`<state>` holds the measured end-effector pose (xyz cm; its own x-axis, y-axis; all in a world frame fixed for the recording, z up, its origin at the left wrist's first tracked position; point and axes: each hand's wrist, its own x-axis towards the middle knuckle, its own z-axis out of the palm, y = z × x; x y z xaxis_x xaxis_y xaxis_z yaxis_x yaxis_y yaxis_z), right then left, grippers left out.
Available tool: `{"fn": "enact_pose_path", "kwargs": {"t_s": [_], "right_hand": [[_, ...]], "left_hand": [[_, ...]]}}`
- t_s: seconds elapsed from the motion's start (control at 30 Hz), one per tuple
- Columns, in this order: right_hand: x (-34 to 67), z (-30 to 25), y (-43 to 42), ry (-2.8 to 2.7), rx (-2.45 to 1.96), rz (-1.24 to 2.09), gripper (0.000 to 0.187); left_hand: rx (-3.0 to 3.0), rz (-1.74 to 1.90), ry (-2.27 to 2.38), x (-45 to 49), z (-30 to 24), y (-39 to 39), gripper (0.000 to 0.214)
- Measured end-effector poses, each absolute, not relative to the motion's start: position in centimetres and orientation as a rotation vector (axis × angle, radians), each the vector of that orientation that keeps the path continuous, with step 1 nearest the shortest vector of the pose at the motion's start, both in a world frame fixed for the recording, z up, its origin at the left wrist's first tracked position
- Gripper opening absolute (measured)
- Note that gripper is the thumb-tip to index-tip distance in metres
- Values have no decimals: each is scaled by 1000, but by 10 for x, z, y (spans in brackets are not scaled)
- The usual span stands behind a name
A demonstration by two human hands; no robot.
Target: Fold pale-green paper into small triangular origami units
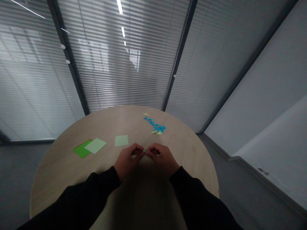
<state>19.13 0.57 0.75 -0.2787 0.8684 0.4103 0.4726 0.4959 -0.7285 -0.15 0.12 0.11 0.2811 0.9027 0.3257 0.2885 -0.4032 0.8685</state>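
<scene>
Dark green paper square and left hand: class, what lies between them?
In the head view, a pale green paper sheet lies there, overlapping the dark green paper square, apart from the left hand.

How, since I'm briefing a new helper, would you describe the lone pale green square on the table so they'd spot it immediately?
On the round wooden table, look just beyond the person's left hand to the pale green paper square. Unlike the similar sheet further left, which overlaps a darker green sheet, it lies alone.
</scene>
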Motion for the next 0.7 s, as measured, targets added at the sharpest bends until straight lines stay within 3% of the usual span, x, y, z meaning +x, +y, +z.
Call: {"fn": "enact_pose_path", "kwargs": {"t_s": [0.5, 0.7], "right_hand": [[182, 5, 3, -1681, -1150, 941, 17], [189, 6, 6, -1656, -1075, 1123, 26]], "left_hand": [[1967, 1194, 1159, 2, 0, 2, 2], [1700, 1140, 1012, 1, 6, 6, 16]]}}
